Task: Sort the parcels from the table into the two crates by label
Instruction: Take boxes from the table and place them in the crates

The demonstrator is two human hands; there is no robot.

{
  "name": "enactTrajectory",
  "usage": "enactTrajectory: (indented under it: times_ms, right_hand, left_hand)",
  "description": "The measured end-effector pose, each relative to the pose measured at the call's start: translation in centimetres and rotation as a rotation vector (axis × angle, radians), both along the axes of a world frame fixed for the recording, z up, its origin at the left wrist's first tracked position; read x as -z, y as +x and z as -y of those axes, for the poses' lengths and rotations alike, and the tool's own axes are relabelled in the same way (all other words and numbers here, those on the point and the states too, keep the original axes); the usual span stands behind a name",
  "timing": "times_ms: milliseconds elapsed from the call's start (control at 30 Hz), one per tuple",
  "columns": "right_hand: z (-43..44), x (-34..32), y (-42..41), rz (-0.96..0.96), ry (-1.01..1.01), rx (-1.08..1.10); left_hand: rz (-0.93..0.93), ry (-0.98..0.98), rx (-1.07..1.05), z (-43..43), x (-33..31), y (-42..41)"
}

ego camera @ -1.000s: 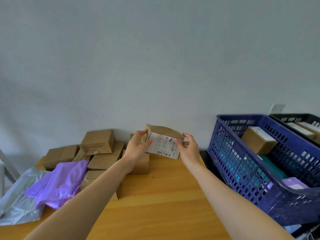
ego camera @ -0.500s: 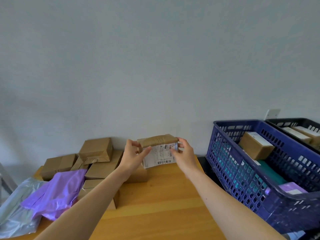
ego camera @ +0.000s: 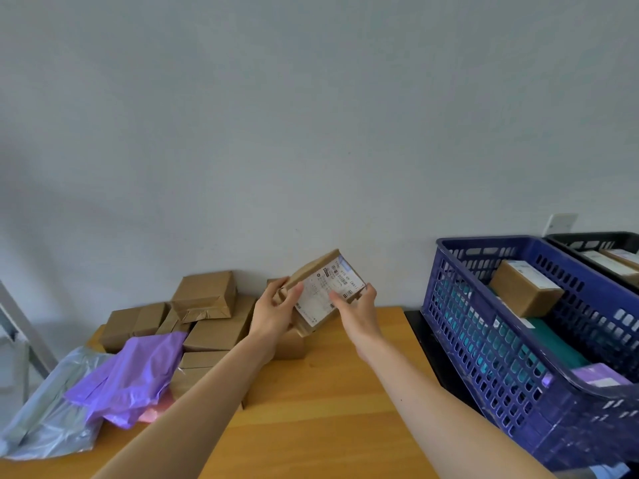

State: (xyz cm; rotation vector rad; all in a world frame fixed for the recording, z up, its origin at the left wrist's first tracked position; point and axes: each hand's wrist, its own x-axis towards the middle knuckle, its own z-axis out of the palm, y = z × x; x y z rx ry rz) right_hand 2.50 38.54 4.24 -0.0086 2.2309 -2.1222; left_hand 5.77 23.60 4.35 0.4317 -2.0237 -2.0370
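A small brown cardboard parcel (ego camera: 321, 292) with a white barcode label facing me is held above the wooden table (ego camera: 332, 409), tilted up to the right. My left hand (ego camera: 275, 311) grips its left end and my right hand (ego camera: 356, 309) pinches its lower right edge. Several more brown parcels (ego camera: 207, 299) are piled at the table's back left. The blue crate (ego camera: 518, 357) stands to the right with a brown box, a green item and a purple packet inside. A black crate (ego camera: 594, 240) behind it holds labelled parcels.
A purple mailer bag (ego camera: 135, 371) and a grey plastic bag (ego camera: 45, 420) lie at the table's left edge, with something pink under the purple one. A grey wall runs behind. A white wall socket (ego camera: 562, 223) sits above the crates. A metal frame (ego camera: 14, 323) is at far left.
Both hands have turned the parcel: its label, upright and facing me before, now lies on the tilted top face with the right end raised. The parcel has shifted slightly right.
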Motion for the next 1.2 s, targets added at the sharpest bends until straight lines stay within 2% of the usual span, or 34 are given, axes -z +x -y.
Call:
enactTrajectory:
  times_ms: [100,233,433,767,1200]
  right_hand:
    - [0.8,0.2,0.1,0.026,-0.067,-0.016]
    - [0.5,-0.7,-0.3,0.041,-0.123,-0.01]
    - [-0.4,-1.6,-0.8,-0.023,-0.108,-0.06]
    - [0.1,-2.0,-0.9,-0.065,-0.07,-0.109]
    - [-1.7,-2.1,-1.3,-0.051,-0.062,-0.06]
  left_hand:
    - [-0.003,0.031,-0.023,-0.3,-0.4,0.1]
    - [0.032,-0.053,-0.01,0.4,-0.8,0.4]
    - [0.103,-0.136,0.153,1.7,-1.6,0.8]
    - [0.092,-0.084,0.13,2.7,-1.7,0.7]
    - [0.096,-0.062,0.175,1.2,-2.0,-0.8]
